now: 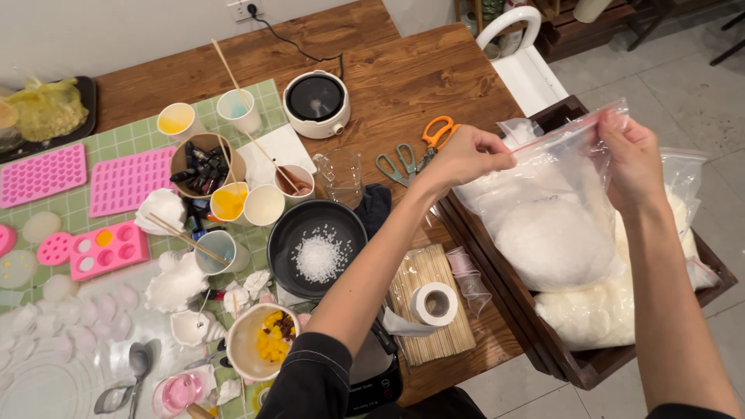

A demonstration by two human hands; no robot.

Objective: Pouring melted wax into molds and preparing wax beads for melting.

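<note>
— What stands around the hands?
— At the right a dark wooden crate [504, 295] sits against the edge of the brown wooden table [403, 77]. In it lies a second clear bag of pale round wafers [597, 310]. Just left of the crate lie a bundle of thin wooden sticks [419, 310] with a roll of white tape [434, 303] on top. Farther off are orange-handled scissors [438, 132] and grey-green ones [397, 164].

— And the bag itself?
— A clear zip bag [551, 217], soft and bulging with white flakes, hangs over the crate. The left hand [466, 155] pinches its top edge at the left end, the right hand [632, 159] pinches the right end; both are closed tight on the plastic strip.

— Anything in the way?
— Nothing lies between the hands; the left forearm crosses above the table edge near a black pan [317, 237] holding a small heap of white flakes.

— Left side?
— Pink silicone moulds [128, 180] on a green checked mat [116, 143], paper cups, one with yellow wax [230, 202], and far off a small white electric pot [316, 102], round, with a black inside.
</note>
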